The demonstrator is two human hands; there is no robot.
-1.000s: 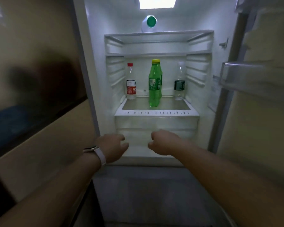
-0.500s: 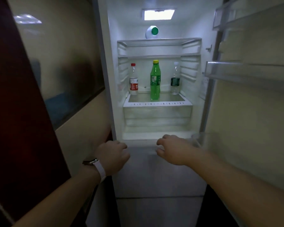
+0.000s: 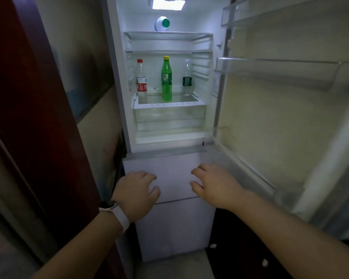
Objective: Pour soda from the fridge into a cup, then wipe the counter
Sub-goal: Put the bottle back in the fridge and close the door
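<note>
Fridge (image 3: 127, 109) open; person's hands empty in front of the lower drawers.
Door (image 3: 290, 121) swung right; green soda bottle (image 3: 166, 79) upright mid-shelf between red-label bottle (image 3: 141, 79) and clear bottle (image 3: 187, 78); left hand (image 3: 136, 191) and right hand (image 3: 216, 183) both loosely spread, holding nothing.

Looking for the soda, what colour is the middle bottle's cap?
Yellow cap, head view.

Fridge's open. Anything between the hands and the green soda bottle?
Nothing visible. The green bottle stands front and centre on the shelf, other bottles off to either side, door swung right. Both hands, left and right, are empty below.
</note>
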